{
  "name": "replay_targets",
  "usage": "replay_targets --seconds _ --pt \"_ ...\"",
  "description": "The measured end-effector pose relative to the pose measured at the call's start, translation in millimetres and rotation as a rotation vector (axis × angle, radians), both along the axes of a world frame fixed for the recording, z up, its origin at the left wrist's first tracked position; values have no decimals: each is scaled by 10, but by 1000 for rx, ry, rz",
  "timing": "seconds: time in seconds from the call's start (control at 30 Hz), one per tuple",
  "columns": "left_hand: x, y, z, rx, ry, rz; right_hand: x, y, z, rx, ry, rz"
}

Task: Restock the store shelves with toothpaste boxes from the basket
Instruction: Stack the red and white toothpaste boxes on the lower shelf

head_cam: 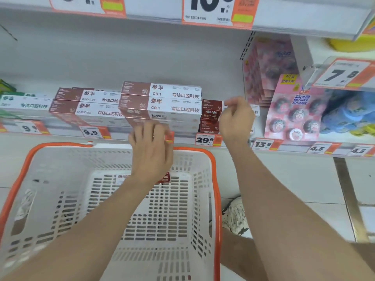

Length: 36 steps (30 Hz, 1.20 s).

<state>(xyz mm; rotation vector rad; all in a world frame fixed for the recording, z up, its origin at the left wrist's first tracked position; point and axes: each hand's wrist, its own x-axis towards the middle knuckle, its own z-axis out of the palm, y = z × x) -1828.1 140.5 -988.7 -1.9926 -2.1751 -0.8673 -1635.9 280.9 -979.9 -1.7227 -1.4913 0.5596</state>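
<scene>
Brown-and-white toothpaste boxes [162, 104] are stacked on the shelf [60, 135] above the basket. My left hand [151, 153] reaches over the white basket with the orange rim [215, 179]; its fingertips rest flat against the lowest box of the stack [140, 121] without gripping it. My right hand [235, 118] hovers to the right of the stack with its fingers loosely curled and nothing in them, beside small dark red boxes [211, 112]. One toothpaste box [165, 178] lies at the basket's far end, mostly hidden under my left wrist.
More toothpaste boxes [89, 106] fill the shelf to the left. Pink packs of toilet cleaner [292, 114] and blue packs [349, 110] stand to the right. Price tags [205, 139] line the shelf edge. An upper shelf [154, 15] hangs overhead. A shoe [235, 216] stands right of the basket.
</scene>
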Motion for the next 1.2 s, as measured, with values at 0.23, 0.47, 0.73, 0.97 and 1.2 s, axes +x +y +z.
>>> replay_targets --seconds 0.23,0.47,0.73,0.97,1.2 --pt "-274 -738 -776 -303 42 -116 -478 -1014 292 173 163 -33" --pt "-436 -932 -1050 -914 364 131 -640 -1774 -175 257 -556 749" --pt "-621 -1128 -1109 -1044 315 68 -689 -1870 -321 -507 -710 1009" --pt "-784 -1317 -436 -1288 -1246 -8 -569 -1597 -206 -988 -344 717" --pt "-683 -1224 92 -1168 -1575 -181 -557 -1568 388 -1124 261 730"
